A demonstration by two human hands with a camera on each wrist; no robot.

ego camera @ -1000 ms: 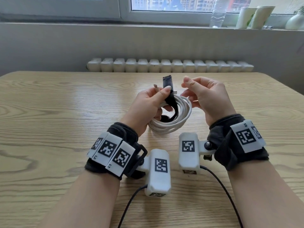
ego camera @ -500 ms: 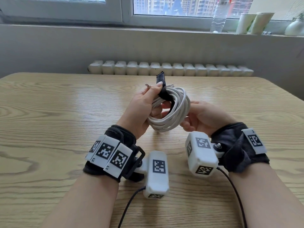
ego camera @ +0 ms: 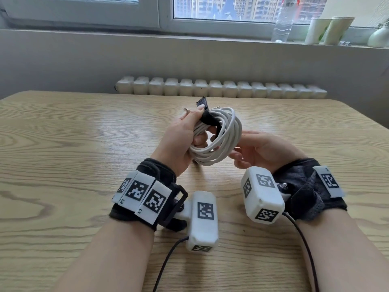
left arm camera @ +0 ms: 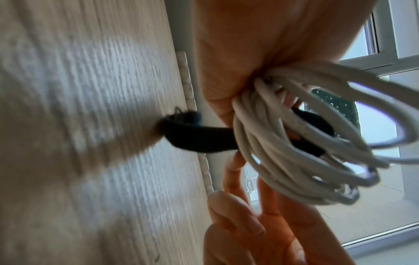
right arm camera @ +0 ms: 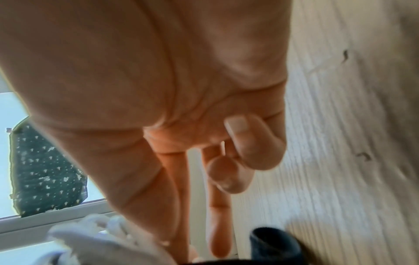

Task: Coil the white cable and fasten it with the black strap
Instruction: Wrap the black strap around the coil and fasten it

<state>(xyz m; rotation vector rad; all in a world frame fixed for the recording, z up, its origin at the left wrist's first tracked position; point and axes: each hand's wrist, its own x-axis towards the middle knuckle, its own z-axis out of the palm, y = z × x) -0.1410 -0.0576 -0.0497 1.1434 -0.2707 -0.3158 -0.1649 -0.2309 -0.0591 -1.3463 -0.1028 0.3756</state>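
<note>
Presently the left hand [ego camera: 181, 138] grips the white cable [ego camera: 223, 140] coil at the black strap [ego camera: 207, 120]; right hand [ego camera: 265, 150] fingers relaxed beside it. Light, springy loops; hold at the strap crossing.

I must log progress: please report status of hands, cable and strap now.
Left hand grips white cable coil, thumb on black strap. Right hand beside coil, open. Strap end loose. Nothing obstructing.

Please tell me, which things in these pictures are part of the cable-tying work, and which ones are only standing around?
Part of the work:
- white cable, coiled, gripped by the left hand
- black strap, around the coil, one end sticking up
- right hand, beside the coil

Only standing around:
- plastic bottle, two paper cups and white vase, all on the windowsill
- radiator
</note>
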